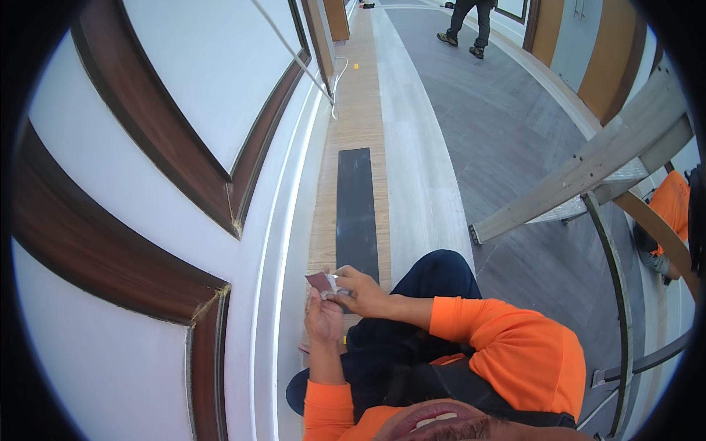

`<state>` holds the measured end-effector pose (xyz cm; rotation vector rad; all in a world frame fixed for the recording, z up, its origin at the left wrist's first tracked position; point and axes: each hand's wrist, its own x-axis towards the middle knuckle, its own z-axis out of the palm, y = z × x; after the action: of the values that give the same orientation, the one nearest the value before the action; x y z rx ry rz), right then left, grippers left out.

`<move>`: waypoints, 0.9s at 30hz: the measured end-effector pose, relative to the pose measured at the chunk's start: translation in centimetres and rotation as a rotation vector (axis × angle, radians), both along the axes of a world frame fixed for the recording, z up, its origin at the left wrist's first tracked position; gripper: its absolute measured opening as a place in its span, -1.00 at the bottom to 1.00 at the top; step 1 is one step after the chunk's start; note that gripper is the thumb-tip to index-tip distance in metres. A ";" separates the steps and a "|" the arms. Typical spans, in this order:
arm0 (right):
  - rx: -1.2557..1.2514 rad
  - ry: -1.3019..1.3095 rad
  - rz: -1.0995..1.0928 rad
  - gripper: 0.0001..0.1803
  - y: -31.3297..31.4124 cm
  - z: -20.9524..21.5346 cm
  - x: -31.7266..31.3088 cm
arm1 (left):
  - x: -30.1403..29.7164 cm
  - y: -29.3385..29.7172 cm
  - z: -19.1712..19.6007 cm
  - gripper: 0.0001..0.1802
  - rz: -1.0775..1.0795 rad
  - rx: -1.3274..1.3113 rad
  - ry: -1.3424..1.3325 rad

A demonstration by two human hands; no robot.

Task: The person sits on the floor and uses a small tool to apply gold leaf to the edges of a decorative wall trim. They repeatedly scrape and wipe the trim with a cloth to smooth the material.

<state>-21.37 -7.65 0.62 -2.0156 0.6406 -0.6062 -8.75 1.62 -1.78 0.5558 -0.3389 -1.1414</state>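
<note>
A small folded piece of reddish-brown sheet with a pale back, like sandpaper, is held up between my two hands. My left hand pinches its lower edge from below. From the right, my right hand closes its fingers on the pale, crumpled-looking side. Exactly what lies inside the fold is too small to make out. Just beyond my hands, a dark grey plank lies flat on the wood-look floor strip.
A white wall with dark brown moulding runs close on my left, a white cable beside it farther off. At right stands a ladder. Beyond it is a person in orange; another person's legs show far ahead.
</note>
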 end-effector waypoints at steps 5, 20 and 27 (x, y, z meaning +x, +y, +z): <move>0.142 -0.209 -0.186 -0.66 -3.2 1.6 -4.5 | -0.8 3.8 -0.7 -0.56 0.126 0.038 -0.121; -0.162 -0.052 -0.912 -0.56 -13.7 5.3 -32.0 | 0.0 38.1 -13.7 -0.20 0.759 1.117 -0.546; -0.836 0.628 -0.471 -0.81 -14.9 11.3 -30.2 | -6.8 36.1 -17.5 -0.23 0.339 1.250 -0.894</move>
<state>-51.57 -22.57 11.96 -2.9032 1.4433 -0.5518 -15.50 37.69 -19.31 2.1574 -0.2295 -0.5945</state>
